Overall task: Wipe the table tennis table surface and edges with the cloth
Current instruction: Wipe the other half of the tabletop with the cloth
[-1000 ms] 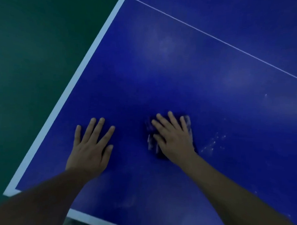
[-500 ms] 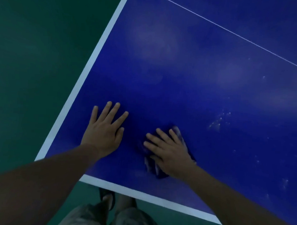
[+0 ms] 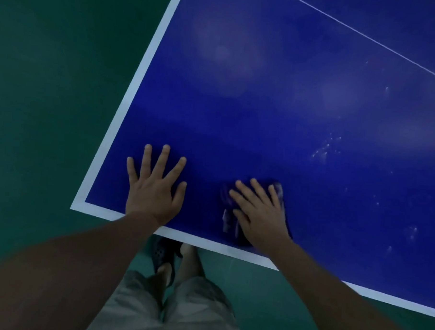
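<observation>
The blue table tennis table [image 3: 275, 122] fills most of the view, its white-edged corner at the lower left. My right hand [image 3: 259, 214] lies flat with straight fingers on a dark blue cloth [image 3: 227, 221], pressing it onto the surface close to the near white edge line. Only the cloth's rim shows around the hand. My left hand [image 3: 155, 189] rests flat with spread fingers on the bare surface, left of the cloth and near the corner. Pale specks and smudges [image 3: 324, 149] mark the surface to the right.
Dark green floor [image 3: 45, 87] surrounds the table on the left and below. My legs in grey shorts and a dark perforated shoe [image 3: 164, 254] stand just under the near edge. A thin white centre line [image 3: 366, 38] crosses the upper right.
My right hand has drawn the cloth back toward the near edge of the table. The left hand stays flat near the corner, and the view has tipped down to show the legs.
</observation>
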